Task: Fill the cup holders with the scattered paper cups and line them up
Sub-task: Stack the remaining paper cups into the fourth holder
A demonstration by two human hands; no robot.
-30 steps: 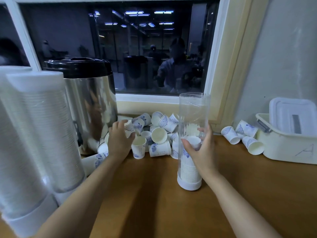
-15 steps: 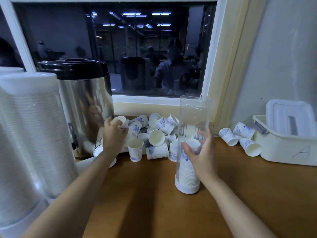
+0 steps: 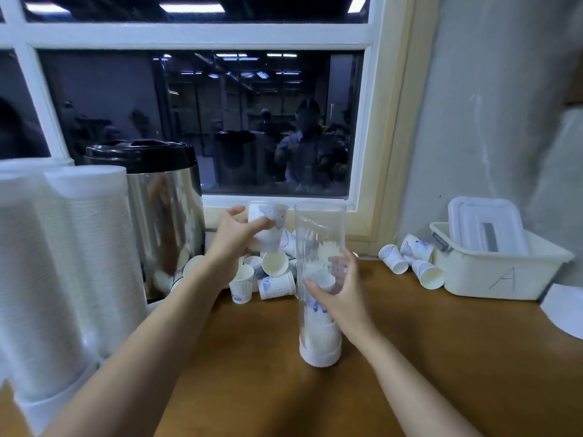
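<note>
Behind our wooden counter (image 3: 410,357) stood a dark window. Our left hand (image 3: 235,238) pinched a paper cup (image 3: 268,225) beside the mouth of the clear holder (image 3: 320,279); our right hand (image 3: 339,291) wrapped the tube. We judged a tilted drop could jam it.

The left hand (image 3: 232,244) holds a paper cup (image 3: 268,227) in the air, just left of the top of the clear holder (image 3: 319,279). The right hand (image 3: 339,294) grips the holder, which stands upright on the wooden counter (image 3: 410,357) and is partly filled with stacked cups. A pile of cups (image 3: 271,275) lies behind, beside the metal urn (image 3: 157,212). Three more cups (image 3: 410,258) lie at the right, near a white box (image 3: 501,266).
</note>
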